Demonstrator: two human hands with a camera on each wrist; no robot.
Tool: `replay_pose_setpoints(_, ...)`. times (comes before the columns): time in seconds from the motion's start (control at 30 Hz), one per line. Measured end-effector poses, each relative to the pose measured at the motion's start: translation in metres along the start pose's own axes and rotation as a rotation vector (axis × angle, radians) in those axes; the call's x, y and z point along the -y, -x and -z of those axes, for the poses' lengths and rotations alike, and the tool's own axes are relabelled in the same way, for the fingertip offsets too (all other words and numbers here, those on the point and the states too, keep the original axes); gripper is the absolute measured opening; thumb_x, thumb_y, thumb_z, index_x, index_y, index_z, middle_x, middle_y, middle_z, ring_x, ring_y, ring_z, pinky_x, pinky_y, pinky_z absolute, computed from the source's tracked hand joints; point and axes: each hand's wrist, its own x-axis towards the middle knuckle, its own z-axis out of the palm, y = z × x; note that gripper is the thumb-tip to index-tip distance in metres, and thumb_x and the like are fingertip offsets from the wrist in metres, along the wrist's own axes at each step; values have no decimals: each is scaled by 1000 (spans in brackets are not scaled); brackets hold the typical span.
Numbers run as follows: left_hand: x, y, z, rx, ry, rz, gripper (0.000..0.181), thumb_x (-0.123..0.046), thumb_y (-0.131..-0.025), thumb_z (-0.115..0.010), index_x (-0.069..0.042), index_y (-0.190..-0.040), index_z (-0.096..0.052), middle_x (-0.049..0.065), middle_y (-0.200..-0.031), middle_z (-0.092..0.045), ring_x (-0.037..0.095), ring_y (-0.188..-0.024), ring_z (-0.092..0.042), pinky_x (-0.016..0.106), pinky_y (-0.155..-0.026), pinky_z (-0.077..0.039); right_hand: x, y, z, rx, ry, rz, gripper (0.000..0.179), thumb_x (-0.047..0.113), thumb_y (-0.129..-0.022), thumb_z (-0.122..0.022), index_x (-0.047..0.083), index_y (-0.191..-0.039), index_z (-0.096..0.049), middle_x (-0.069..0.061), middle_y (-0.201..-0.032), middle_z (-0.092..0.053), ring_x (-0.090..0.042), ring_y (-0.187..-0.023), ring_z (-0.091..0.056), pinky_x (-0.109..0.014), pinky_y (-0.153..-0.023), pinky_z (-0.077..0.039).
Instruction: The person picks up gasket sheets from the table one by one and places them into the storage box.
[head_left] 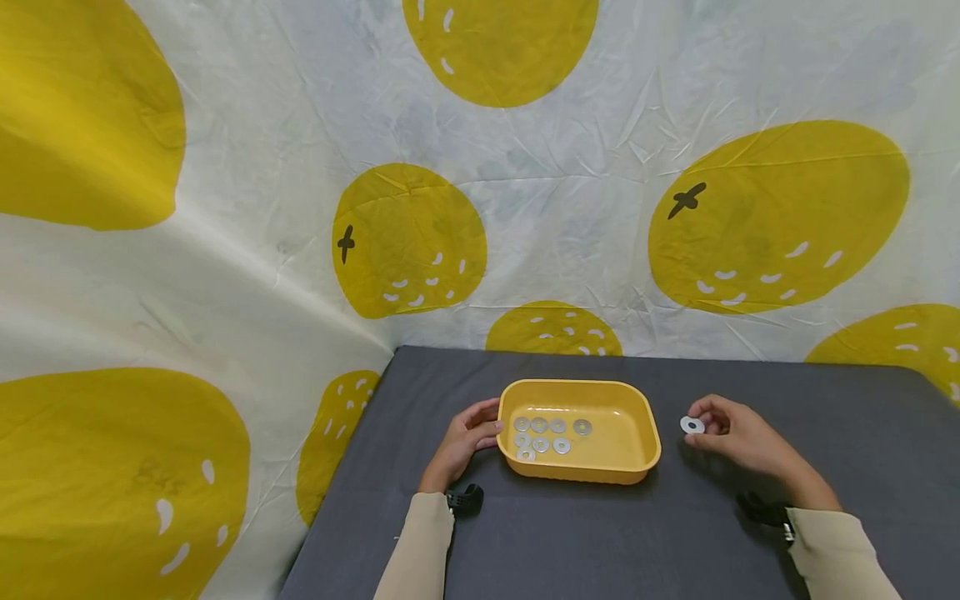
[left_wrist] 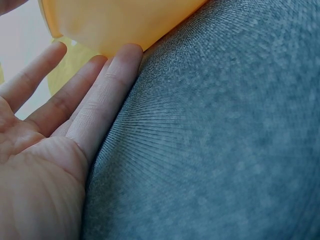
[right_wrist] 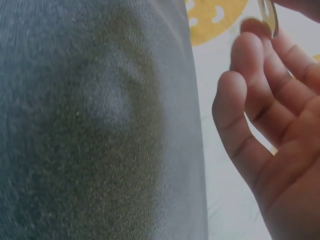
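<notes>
A yellow plastic tray (head_left: 637,433) rests on the dark grey cloth, with several flat metal washers (head_left: 562,446) lying in its left half. My left hand (head_left: 461,437) is at the tray's left end, its thumb at the rim. In the left wrist view, the fingers (left_wrist: 102,102) extend fairly straight to the tray's outer wall (left_wrist: 120,25). To the right of the tray, my right hand (head_left: 738,433) pinches one washer (head_left: 692,425) between thumb and fingers, above the cloth. The right wrist view catches that washer (right_wrist: 270,17) edge-on at the top, with the other fingers loosely bent.
The grey cloth (head_left: 570,542) covers the table around the tray. Behind and to the left hangs a white sheet (head_left: 555,233) printed with large yellow fruit. Each wrist wears a black band, the left band (head_left: 467,499) close to the tray's near left corner.
</notes>
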Motion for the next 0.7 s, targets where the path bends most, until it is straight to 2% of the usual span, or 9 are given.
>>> replay_pose_setpoints(0.33,2,0,0,0,13,2,54,-20,-96,-73,-13,-147,-56,19,-141,-60,25,-119,-67,33,-92,-61,6,1,-4,-122,97,49,39,24,-85,-85,4,-112,-64,-8,-100,-55,-9,-80,-45,-23,-63,-39)
replay_pose_setpoints(0.5,3,-1,0,3,9,-3,56,-23,-95,-75,-14,-147,-55,19,-142,-60,25,-120,-67,33,-93,-61,7,1,-5,-129,92,35,38,24,-87,-83,4,-113,-64,-8,-96,-52,-9,-76,-42,-25,-60,-33)
replay_pose_setpoints(0.7,3,0,1,2,0,-6,58,-25,-94,-75,-14,-148,-54,19,-142,-59,25,-119,-67,32,-93,-61,9,0,-7,-116,86,41,38,23,-88,-82,5,-116,-63,-7,-94,-52,-9,-74,-42,-26,-60,-34)
